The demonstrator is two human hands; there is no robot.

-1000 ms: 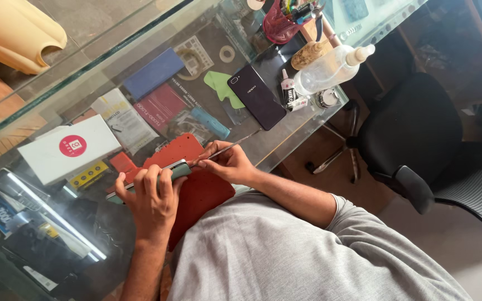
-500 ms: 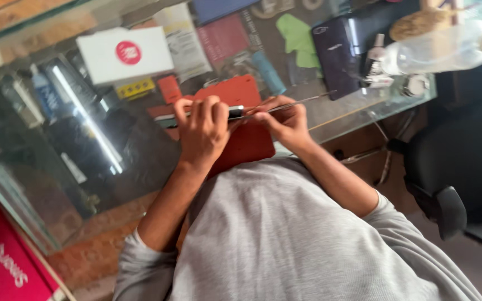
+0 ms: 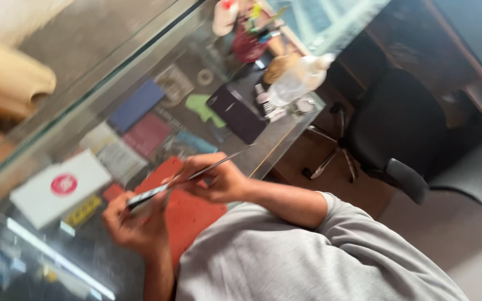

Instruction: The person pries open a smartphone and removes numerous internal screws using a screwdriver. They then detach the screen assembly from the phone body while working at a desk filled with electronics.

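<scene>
Left hand (image 3: 135, 226) and right hand (image 3: 216, 179) close together — fingers curled, pinching.

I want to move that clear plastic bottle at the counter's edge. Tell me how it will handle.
The clear plastic bottle lies on its side on the glass counter, so a push would probably roll it. It looks light and fairly squashy, probably not fragile.

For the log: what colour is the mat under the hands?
Red-orange mat, in the head view, the only one.

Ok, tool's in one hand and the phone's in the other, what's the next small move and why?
Probably steady first: the frame is blurred, the left hand grips the dark phone edge-on above the red mat, and the right hand holds the thin metal tool near its edge. Then ease the tip along that edge.
</scene>
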